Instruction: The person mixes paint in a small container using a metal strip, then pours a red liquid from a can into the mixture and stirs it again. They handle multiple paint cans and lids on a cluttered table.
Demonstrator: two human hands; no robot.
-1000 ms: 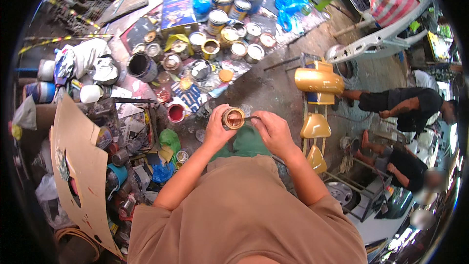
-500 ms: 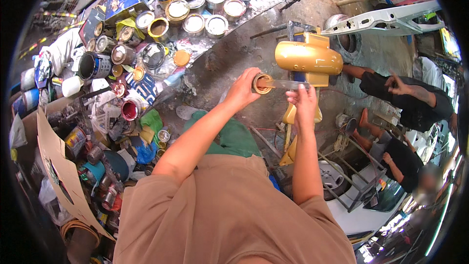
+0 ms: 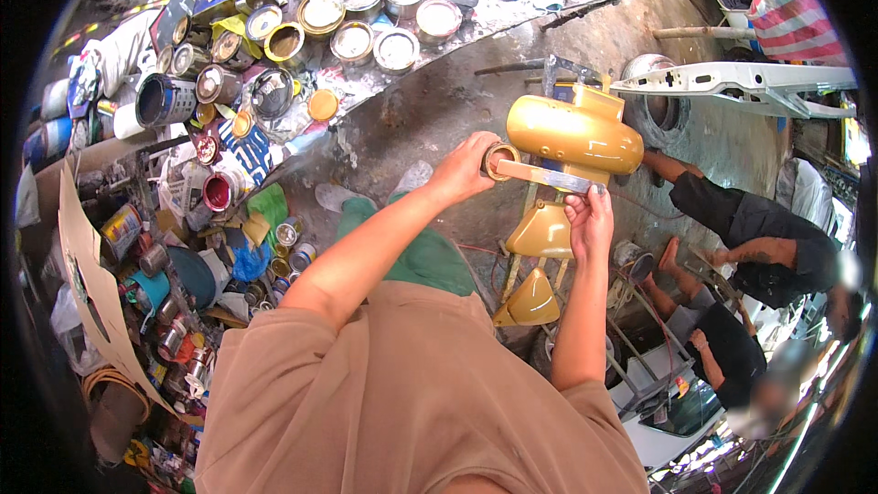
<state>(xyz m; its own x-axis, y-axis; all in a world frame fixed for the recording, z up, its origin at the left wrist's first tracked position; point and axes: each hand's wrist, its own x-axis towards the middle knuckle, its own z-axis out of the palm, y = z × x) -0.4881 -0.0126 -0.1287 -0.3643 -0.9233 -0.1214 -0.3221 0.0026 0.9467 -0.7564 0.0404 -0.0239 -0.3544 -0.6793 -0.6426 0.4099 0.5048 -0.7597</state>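
Note:
Fingers wrapped round its side, my left hand (image 3: 462,169) holds a small open paint can (image 3: 491,154) with gold-brown paint inside. My right hand (image 3: 590,218) pinches one end of a flat stirring strip (image 3: 547,176). The strip's other end is at the can's mouth, and gold-brown paint coats that half. Just beyond the strip, a glossy gold rounded fender-like part (image 3: 574,133) rests on a stand. Two gold triangular panels (image 3: 541,230) sit nearer me, to the left of my right forearm.
Open and lidded paint cans (image 3: 351,43) crowd a paint-stained table at the far left. Cluttered cans, rags and cardboard (image 3: 101,302) lie on the left. A white metal frame piece (image 3: 732,80) juts in at the right. Two people in dark clothes (image 3: 764,220) are on the right.
My right hand has drawn the strip slightly back and to the right, baring more of its paint-coated end. The can has shifted a little right, and my view has turned slightly.

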